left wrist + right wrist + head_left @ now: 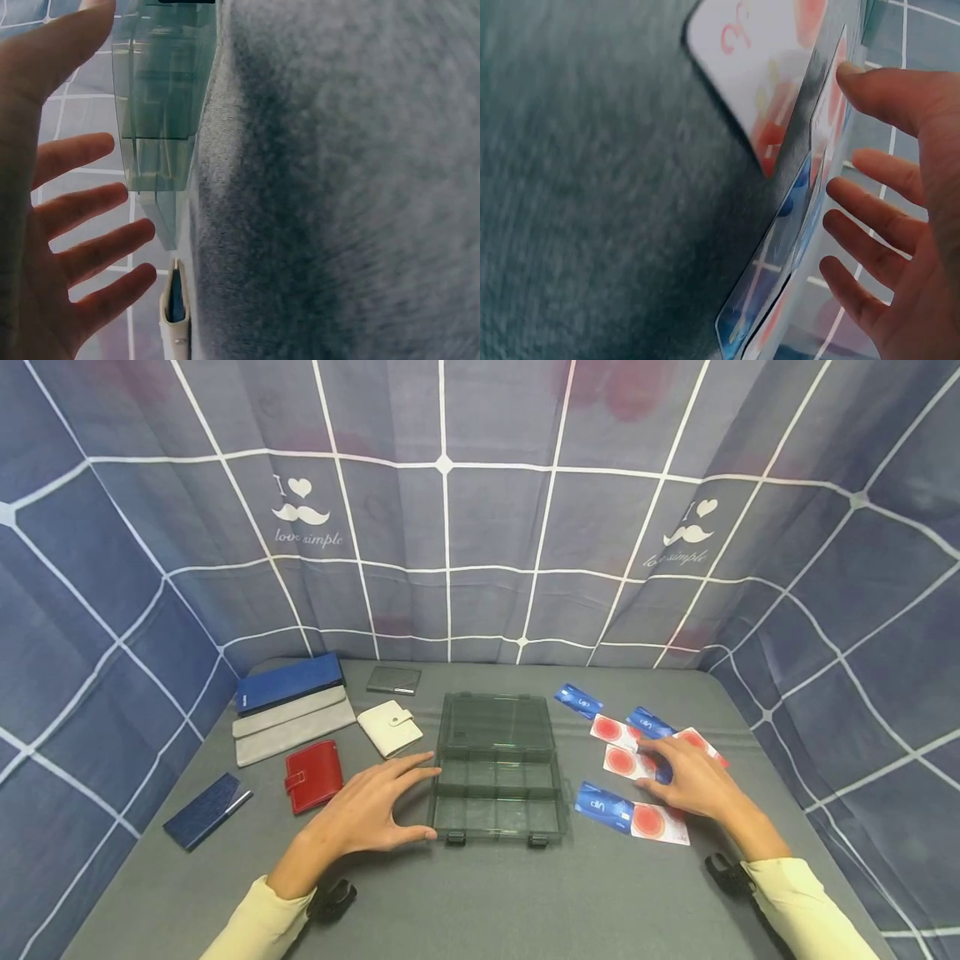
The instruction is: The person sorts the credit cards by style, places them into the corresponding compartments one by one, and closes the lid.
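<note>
A translucent green plastic box (497, 792) with divided compartments lies in the middle of the grey table, its lid (495, 723) tilted back behind it. Beside the box's left side is my left hand (367, 806), fingers spread and holding nothing. The left wrist view shows these fingers (97, 255) apart beside the box wall (161, 112). My right hand (693, 781) hovers low over several scattered cards, partly covering some. Near its thumb lies a white card with a red circle (627, 762); whether they touch, I cannot tell. A blue VIP card (603, 807) overlaps another red-circle card (660, 824) nearer me.
Left of the box lie a cream wallet (390, 727), a red wallet (313, 777), a grey long wallet (296, 725), a blue long wallet (288, 682) and a dark blue card holder (206, 810). A grey card holder (393, 680) lies behind. Curtains (480, 527) enclose the table.
</note>
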